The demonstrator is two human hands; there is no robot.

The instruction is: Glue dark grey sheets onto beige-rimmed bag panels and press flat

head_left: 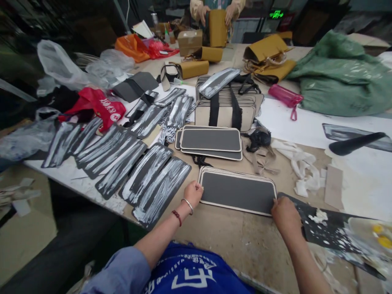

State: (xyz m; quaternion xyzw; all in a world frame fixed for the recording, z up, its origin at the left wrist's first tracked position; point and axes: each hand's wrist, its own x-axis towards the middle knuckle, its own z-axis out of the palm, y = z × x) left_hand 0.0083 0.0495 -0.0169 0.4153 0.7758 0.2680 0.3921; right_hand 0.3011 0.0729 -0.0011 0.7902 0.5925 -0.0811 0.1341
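A short stack of dark grey, round-cornered panels with cream borders [237, 191] lies in front of me on the table. My left hand [193, 196] pinches the top panel's left edge, and my right hand [287, 213] is closed on its right end. How many panels the fingers take in is hidden. Just behind lies a second small stack of bordered panels [211, 139]. To my left, several dark grey pieces streaked with white glue [162, 185] are laid side by side, the closest one near my left wrist.
Strapped bundles of panels [225, 112] stand further back. A glue-spotted dark board [330, 228] is at right, with a black blade-like tool [357, 143] beyond. A pink pouch [284, 96] and green sack [343, 77] lie back right. A co-worker's hands hold a mustard bag [217, 28].
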